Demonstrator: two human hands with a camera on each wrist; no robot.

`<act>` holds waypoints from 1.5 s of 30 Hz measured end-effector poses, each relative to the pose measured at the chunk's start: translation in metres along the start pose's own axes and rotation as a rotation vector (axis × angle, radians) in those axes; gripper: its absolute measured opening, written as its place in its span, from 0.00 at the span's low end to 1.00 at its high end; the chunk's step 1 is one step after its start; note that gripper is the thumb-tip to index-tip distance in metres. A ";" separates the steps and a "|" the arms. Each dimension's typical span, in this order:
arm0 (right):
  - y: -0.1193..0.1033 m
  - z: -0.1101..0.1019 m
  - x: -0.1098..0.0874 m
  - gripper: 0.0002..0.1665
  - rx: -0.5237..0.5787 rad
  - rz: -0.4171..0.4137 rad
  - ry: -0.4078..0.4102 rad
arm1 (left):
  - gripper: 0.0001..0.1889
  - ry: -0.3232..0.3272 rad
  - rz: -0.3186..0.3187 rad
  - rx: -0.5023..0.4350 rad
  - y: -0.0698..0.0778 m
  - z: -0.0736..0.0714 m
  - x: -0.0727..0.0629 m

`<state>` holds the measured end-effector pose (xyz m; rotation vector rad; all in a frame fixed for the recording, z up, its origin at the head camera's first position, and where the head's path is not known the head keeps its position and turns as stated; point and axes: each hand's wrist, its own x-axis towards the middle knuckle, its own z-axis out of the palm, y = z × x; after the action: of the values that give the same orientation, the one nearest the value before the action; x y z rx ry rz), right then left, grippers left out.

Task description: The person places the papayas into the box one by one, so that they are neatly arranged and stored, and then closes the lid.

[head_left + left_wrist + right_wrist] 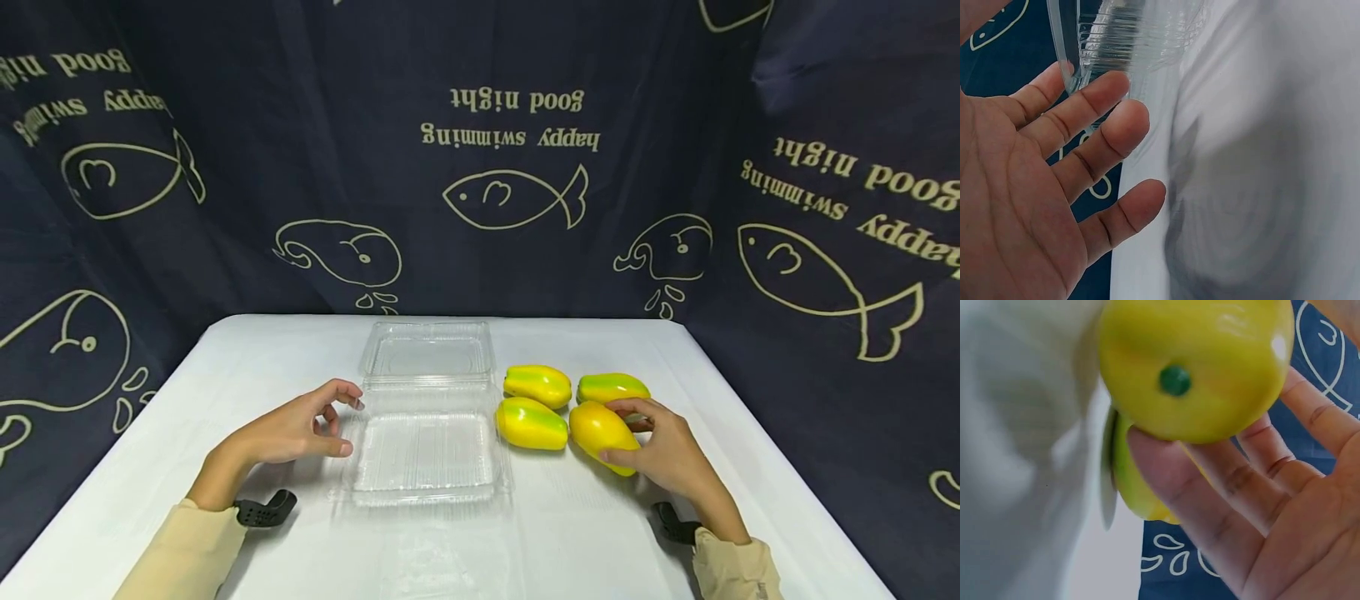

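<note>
My right hand (671,450) grips a yellow papaya (600,429), thumb on its near side and fingers round its far side. In the right wrist view the papaya (1197,369) shows a green stem spot, with fingers against its underside. Other yellow-green papayas (531,423) lie close by, one at the back (537,384) and one (611,387) behind the gripped one. A clear plastic clamshell box (423,454) lies with its lid (429,354) folded back. Beside its left edge my left hand (296,425) is held with loosely bent fingers, nothing in them.
A white cloth covers the table (585,542). Dark blue curtains (510,267) with fish and whale drawings stand behind it and on both sides. Black straps with camera mounts (266,508) sit on both wrists.
</note>
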<state>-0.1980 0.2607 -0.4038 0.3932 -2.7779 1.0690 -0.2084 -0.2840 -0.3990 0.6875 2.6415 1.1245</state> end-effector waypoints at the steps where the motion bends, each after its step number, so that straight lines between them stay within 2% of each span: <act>1: 0.000 0.000 0.000 0.41 -0.001 -0.002 0.007 | 0.37 0.000 0.002 0.002 0.000 0.000 0.001; 10: -0.003 -0.003 -0.002 0.41 -0.002 -0.019 0.027 | 0.36 0.000 0.014 0.009 -0.001 0.002 0.005; 23: -0.016 0.010 0.007 0.39 0.070 -0.102 0.088 | 0.36 0.001 0.013 0.025 0.000 0.003 0.003; 28: -0.025 0.014 0.016 0.39 0.093 -0.134 0.103 | 0.36 0.002 -0.001 0.052 0.003 0.000 0.001; 34: -0.041 0.014 0.027 0.38 0.073 -0.145 0.114 | 0.36 0.021 -0.005 0.057 0.005 -0.003 -0.003; 45: -0.071 0.014 0.036 0.37 0.121 -0.186 0.100 | 0.37 0.005 0.003 0.060 0.004 0.000 -0.003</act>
<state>-0.2121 0.1937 -0.3605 0.5837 -2.5400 1.1793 -0.2045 -0.2830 -0.3960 0.7001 2.6890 1.0534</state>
